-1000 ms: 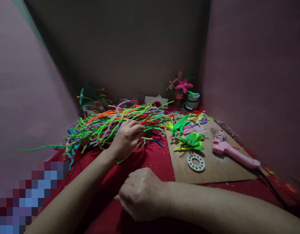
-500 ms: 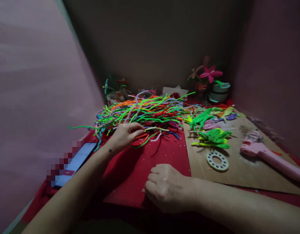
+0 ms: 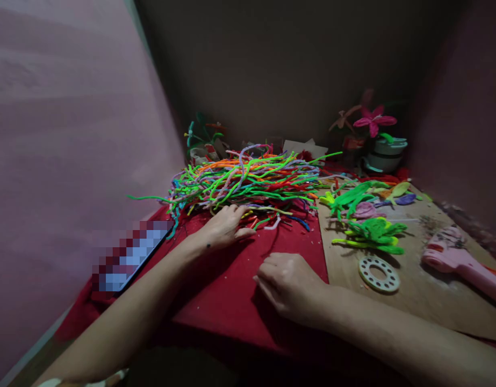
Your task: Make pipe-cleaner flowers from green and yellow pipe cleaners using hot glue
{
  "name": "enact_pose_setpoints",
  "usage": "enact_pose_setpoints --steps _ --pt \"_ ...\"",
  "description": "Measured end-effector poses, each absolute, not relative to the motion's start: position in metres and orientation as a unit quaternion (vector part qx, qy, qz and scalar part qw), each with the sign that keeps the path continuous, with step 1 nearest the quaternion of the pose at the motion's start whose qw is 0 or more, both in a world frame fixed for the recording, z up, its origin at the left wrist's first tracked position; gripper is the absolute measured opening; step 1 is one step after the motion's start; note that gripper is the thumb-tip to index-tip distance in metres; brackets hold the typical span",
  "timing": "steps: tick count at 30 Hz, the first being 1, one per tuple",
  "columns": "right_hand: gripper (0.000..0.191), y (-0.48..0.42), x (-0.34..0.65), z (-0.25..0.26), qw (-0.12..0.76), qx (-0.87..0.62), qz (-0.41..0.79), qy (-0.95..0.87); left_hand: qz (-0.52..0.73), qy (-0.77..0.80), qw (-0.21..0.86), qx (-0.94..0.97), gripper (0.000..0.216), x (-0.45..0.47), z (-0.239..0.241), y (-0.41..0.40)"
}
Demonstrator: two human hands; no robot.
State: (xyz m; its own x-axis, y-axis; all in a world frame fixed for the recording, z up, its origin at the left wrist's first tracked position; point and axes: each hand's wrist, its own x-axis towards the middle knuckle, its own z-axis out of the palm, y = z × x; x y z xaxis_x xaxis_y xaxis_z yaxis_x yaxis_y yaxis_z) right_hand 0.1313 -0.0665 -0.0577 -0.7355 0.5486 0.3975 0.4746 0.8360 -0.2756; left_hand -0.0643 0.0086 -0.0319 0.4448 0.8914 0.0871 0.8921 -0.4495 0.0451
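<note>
A big heap of coloured pipe cleaners (image 3: 251, 180) lies across the back of the red cloth (image 3: 231, 290). My left hand (image 3: 225, 228) rests at the heap's near edge, fingers reaching under the strands, thumb out; whether it grips one is hidden. My right hand (image 3: 290, 285) lies knuckles-up on the cloth, fingers curled under, with nothing visible in it. To its right is a brown board (image 3: 417, 285) with green pipe-cleaner shapes (image 3: 371, 231) and a white ring with holes (image 3: 379, 274).
A pink glue gun (image 3: 461, 263) lies at the board's right side. A phone (image 3: 130, 255) sits on the cloth at the left. A pink pipe-cleaner flower (image 3: 372, 119) and a small pot (image 3: 387, 153) stand at the back right. Walls close in on three sides.
The view has swung left, bringing the phone into sight. My left hand has drawn back from on top of the heap to its near edge. My right hand moved forward a little.
</note>
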Motion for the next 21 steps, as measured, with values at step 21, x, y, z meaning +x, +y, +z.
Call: enact_pose_setpoints --steps 21 --pt "0.037 0.075 0.116 -0.022 0.119 -0.425 0.013 -0.897 -0.169 -0.507 0.031 -0.845 0.054 -0.083 -0.017 0.087"
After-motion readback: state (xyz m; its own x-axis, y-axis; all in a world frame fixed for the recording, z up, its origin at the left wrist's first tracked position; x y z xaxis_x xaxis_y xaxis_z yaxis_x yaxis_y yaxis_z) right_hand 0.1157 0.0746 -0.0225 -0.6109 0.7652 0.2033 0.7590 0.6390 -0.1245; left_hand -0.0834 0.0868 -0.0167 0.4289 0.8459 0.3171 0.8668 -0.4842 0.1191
